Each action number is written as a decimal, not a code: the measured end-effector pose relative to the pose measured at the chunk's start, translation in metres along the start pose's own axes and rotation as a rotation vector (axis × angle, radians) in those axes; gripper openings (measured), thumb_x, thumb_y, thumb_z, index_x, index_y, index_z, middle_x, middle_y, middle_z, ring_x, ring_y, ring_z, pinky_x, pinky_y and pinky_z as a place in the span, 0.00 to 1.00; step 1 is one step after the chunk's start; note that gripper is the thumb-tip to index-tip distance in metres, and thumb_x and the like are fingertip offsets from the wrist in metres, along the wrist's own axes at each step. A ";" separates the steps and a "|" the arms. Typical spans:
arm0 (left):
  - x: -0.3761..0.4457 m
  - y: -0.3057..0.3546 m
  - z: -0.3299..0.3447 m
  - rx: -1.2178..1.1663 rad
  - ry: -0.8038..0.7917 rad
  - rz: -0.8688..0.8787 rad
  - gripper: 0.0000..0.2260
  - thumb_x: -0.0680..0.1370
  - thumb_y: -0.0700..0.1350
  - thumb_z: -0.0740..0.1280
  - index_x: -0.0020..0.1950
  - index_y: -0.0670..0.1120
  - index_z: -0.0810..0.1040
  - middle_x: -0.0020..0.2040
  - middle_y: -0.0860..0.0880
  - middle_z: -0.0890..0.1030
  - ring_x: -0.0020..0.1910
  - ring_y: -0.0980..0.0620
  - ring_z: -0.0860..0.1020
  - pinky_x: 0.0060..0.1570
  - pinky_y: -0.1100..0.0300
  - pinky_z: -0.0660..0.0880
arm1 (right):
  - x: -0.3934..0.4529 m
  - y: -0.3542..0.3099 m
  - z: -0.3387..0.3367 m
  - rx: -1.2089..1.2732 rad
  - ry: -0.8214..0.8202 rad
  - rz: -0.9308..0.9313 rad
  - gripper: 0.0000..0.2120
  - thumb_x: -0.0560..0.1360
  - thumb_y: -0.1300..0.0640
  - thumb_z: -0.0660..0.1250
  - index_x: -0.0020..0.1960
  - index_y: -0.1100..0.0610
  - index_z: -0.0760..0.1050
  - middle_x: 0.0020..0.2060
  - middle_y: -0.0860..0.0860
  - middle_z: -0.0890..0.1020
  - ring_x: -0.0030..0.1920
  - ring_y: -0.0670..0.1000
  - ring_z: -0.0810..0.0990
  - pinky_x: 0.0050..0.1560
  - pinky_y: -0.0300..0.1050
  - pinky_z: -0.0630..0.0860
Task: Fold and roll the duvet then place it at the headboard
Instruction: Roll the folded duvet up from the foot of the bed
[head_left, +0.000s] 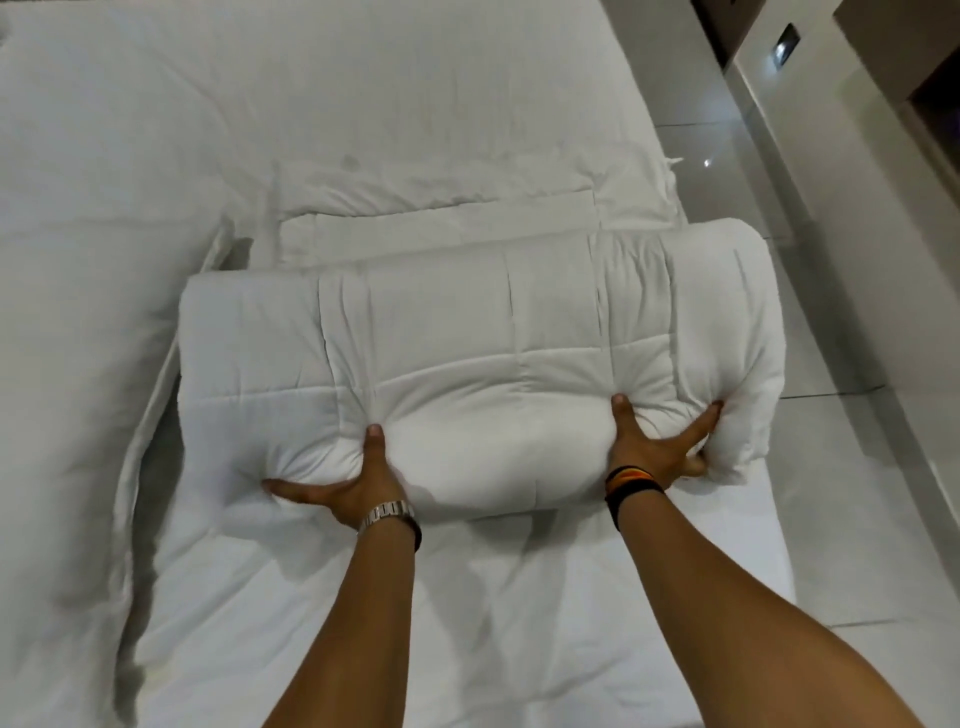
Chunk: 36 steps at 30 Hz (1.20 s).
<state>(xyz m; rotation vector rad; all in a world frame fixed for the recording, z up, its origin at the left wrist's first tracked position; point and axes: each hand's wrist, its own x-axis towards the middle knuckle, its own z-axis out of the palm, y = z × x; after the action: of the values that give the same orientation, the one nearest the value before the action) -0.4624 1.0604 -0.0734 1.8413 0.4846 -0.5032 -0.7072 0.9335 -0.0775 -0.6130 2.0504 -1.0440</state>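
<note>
A white quilted duvet (467, 353) lies on the bed as a thick roll, running left to right across the middle of the view. Its unrolled flat end (436, 228) stretches away beyond the roll. My left hand (353, 483), with a metal watch on the wrist, presses into the near side of the roll, thumb up and fingers spread left. My right hand (660, 441), with dark bands on the wrist, presses into the near right part, fingers spread toward the roll's right end. Both hands dent the padding.
The white bed sheet (363, 623) covers the mattress under my arms. A long white pillow or bolster (67, 364) lies along the left. The bed's right edge meets a glossy tiled floor (841, 467), with a wall and dark door frame (883, 130) beyond.
</note>
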 end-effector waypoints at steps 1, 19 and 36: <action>-0.001 0.002 0.000 -0.018 -0.002 0.013 0.65 0.61 0.56 0.85 0.79 0.71 0.38 0.78 0.44 0.68 0.61 0.44 0.78 0.67 0.45 0.72 | 0.002 -0.004 -0.001 0.006 -0.007 0.001 0.58 0.60 0.41 0.84 0.77 0.26 0.50 0.76 0.58 0.54 0.71 0.60 0.71 0.62 0.45 0.68; -0.156 -0.016 -0.264 -0.060 -0.098 0.099 0.49 0.75 0.40 0.73 0.79 0.72 0.44 0.74 0.42 0.65 0.55 0.46 0.73 0.55 0.52 0.70 | -0.151 0.009 -0.280 0.040 -0.099 -0.071 0.40 0.74 0.61 0.74 0.80 0.44 0.62 0.77 0.60 0.61 0.67 0.64 0.75 0.62 0.46 0.70; -0.085 0.078 -0.128 0.990 -0.140 1.459 0.32 0.81 0.70 0.47 0.84 0.62 0.51 0.85 0.43 0.44 0.83 0.38 0.41 0.74 0.32 0.33 | -0.082 -0.087 -0.150 -0.993 -0.244 -1.287 0.42 0.79 0.25 0.42 0.84 0.49 0.55 0.84 0.54 0.55 0.83 0.60 0.50 0.79 0.67 0.46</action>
<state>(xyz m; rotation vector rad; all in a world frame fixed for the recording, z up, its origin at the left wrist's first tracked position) -0.4753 1.1512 0.0726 2.4292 -1.4074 0.2332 -0.7686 1.0124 0.0859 -2.6059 1.7180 -0.3459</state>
